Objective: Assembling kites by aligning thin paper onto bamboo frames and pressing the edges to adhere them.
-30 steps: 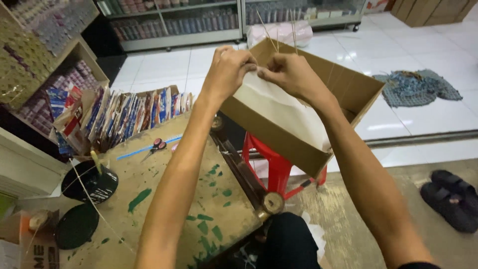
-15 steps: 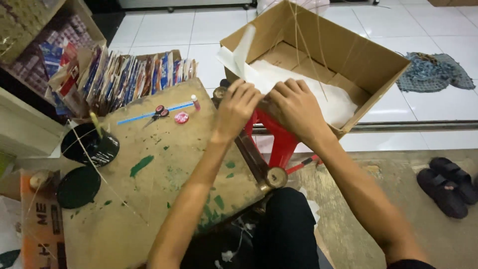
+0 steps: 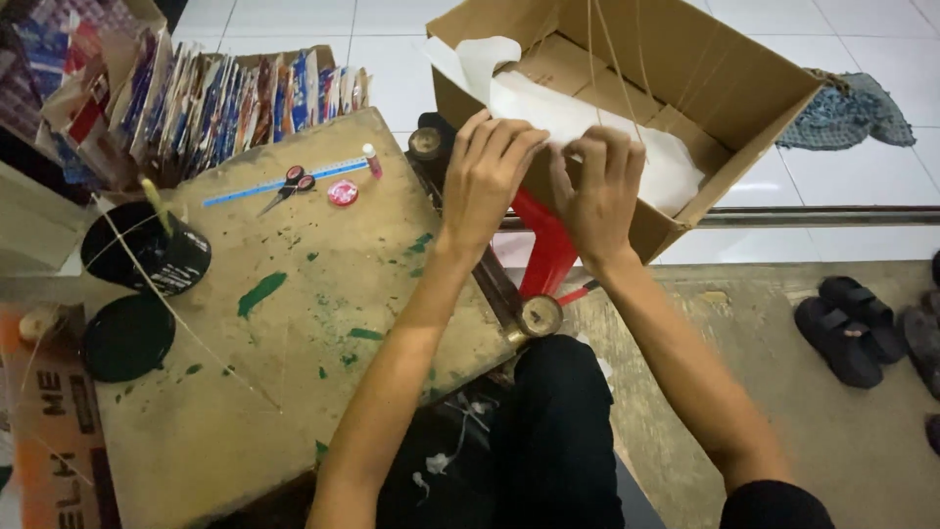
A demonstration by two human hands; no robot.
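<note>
Thin string (image 3: 615, 73) was pinched between the fingertips of both hands, which were held close together at the near rim of the cardboard box (image 3: 754, 108). The left hand (image 3: 487, 176) was curled with its fingers bent down onto the white paper (image 3: 587, 122) at that rim; the right hand (image 3: 599, 191) sat just beside it, thumb and forefinger closed on the strands. Whether the left fingers truly gripped the string or only pressed the paper could not be told. From the grip the strands ran nearly straight up and slightly apart, out of the top of the view, so their long axis stood close to vertical over the box. The box lay tilted, its open side turned toward the person, the paper lying inside along its length. Under the box a red stool (image 3: 543, 245) was seen. To the left of the box stood a paint-stained wooden table (image 3: 294, 333), bearing scissors (image 3: 289, 186) and a blue ruler (image 3: 264, 186). To the right of the box, dark sandals (image 3: 847, 328) lay on the floor.
</note>
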